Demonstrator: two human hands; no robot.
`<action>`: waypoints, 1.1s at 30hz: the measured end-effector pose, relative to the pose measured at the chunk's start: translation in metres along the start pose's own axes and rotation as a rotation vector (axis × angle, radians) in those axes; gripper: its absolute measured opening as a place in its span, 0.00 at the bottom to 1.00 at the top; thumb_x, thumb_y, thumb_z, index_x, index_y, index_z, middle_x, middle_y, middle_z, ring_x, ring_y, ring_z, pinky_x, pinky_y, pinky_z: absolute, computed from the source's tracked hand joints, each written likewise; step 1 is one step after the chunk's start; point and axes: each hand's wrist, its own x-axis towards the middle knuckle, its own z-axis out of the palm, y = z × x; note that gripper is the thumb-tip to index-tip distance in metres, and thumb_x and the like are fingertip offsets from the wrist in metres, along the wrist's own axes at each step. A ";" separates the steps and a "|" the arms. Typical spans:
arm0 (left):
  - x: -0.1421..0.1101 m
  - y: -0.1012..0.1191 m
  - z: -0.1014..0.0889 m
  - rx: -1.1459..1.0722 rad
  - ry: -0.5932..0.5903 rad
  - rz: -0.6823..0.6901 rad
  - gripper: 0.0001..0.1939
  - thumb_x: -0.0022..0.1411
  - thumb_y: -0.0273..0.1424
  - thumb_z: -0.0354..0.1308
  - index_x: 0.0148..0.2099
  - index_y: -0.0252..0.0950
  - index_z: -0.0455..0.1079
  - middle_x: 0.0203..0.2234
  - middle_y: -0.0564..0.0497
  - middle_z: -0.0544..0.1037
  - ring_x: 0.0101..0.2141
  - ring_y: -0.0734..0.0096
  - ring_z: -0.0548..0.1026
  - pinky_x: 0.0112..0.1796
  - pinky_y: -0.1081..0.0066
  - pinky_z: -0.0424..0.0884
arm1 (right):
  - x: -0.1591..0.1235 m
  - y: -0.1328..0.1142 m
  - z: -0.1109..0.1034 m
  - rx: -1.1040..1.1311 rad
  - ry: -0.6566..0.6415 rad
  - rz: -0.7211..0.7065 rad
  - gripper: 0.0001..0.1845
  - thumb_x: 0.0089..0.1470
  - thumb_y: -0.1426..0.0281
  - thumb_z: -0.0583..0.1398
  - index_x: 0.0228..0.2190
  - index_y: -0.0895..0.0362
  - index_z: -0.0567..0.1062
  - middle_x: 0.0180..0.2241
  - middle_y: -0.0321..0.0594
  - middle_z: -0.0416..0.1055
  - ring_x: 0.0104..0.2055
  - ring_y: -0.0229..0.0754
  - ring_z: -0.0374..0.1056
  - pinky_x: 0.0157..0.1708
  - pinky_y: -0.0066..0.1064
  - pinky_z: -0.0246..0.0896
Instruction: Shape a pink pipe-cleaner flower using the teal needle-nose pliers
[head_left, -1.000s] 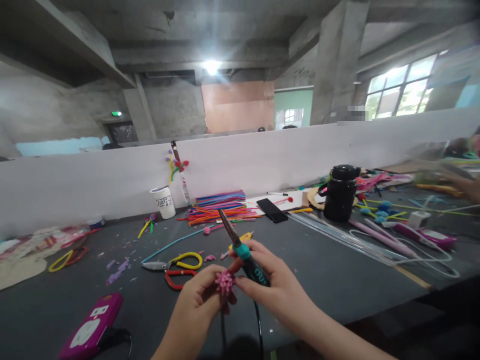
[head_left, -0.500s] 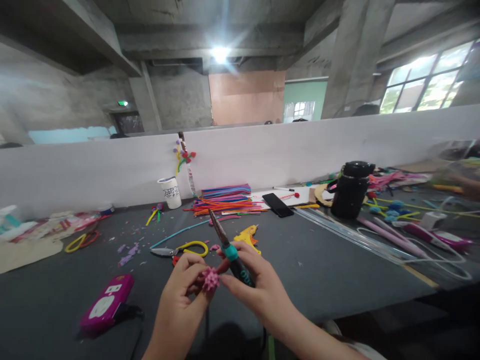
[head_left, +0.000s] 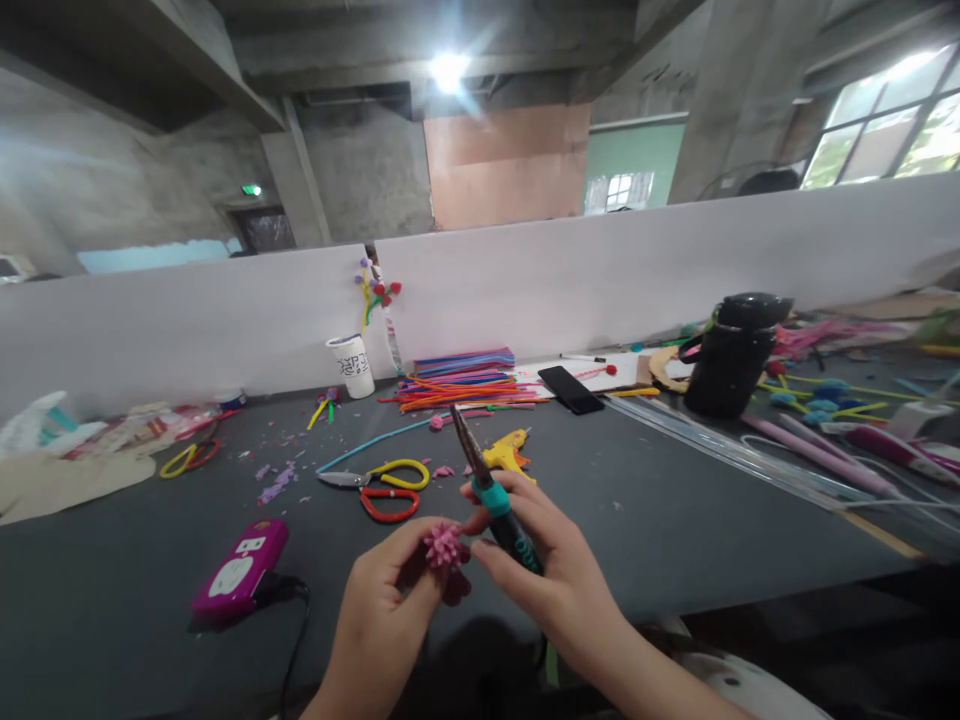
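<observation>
My left hand is closed, pinching a small spiky pink flower-like pompom between thumb and fingers. My right hand is wrapped round a heating-iron-like tool with a black and teal handle and a long, dark, tapered metal tip pointing up and away. The right thumb and a fingertip come close to the pompom's right side; whether they touch it I cannot tell. Beyond my hands, scissors with one yellow and one red handle lie open. A yellow glue gun rests partly behind my right hand.
Pipe cleaners are heaped at the back, near a white cup and a phone. A black flask stands right of clear strips. At left lie a corded purple device and lilac scraps.
The view has shifted, so the table's things sit further right in the picture. More of the red scissor handle shows. Both hands keep their hold on the pompom and the tool.
</observation>
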 end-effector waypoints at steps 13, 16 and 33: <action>-0.009 0.012 0.005 -0.179 0.078 -0.084 0.14 0.49 0.22 0.62 0.40 0.39 0.77 0.29 0.50 0.82 0.26 0.69 0.77 0.29 0.74 0.74 | -0.007 -0.003 0.001 -0.224 0.004 -0.128 0.05 0.49 0.72 0.60 0.32 0.53 0.76 0.42 0.43 0.70 0.47 0.45 0.67 0.48 0.37 0.63; -0.011 0.018 0.007 -0.357 0.080 -0.133 0.14 0.46 0.23 0.65 0.38 0.39 0.76 0.32 0.49 0.82 0.31 0.67 0.79 0.32 0.74 0.75 | -0.007 -0.003 -0.002 -0.233 0.014 -0.134 0.06 0.50 0.72 0.60 0.32 0.53 0.76 0.42 0.43 0.70 0.46 0.45 0.68 0.47 0.36 0.63; -0.008 0.024 0.000 -0.676 -0.061 -0.358 0.11 0.48 0.27 0.70 0.37 0.36 0.80 0.27 0.49 0.82 0.26 0.72 0.78 0.29 0.77 0.73 | -0.006 -0.018 -0.011 -0.019 -0.004 0.032 0.05 0.48 0.71 0.60 0.28 0.51 0.76 0.41 0.39 0.72 0.45 0.45 0.69 0.45 0.35 0.64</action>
